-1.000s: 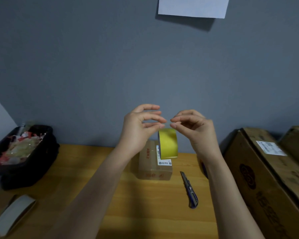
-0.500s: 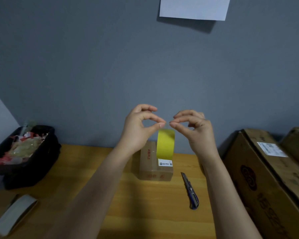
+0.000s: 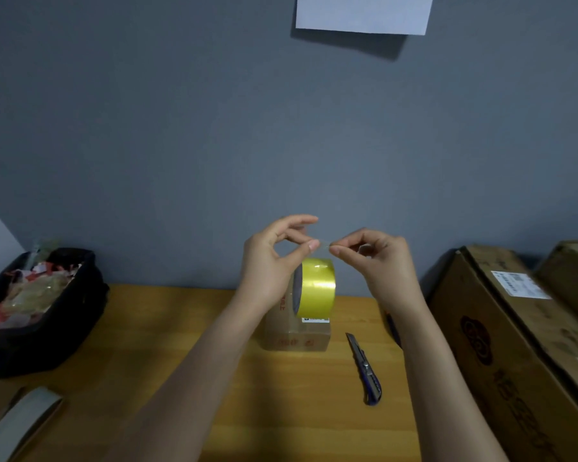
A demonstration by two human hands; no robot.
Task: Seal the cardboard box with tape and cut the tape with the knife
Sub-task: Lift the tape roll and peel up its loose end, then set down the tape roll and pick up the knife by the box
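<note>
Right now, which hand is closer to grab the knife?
Probably the right hand: the utility knife lies on the table below its forearm, while the left hand is further away, across the small box.

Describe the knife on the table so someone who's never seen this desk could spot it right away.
Start at the wooden table and find the small cardboard box near its back edge. Just right of it and nearer the person lies the knife. It is a slim blue-and-grey utility knife lying flat, unlike the yellow tape roll hanging above the box.

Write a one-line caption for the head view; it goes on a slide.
Both hands, left hand and right hand, pinch the tape end above the yellow tape roll; utility knife lies unused.
</note>
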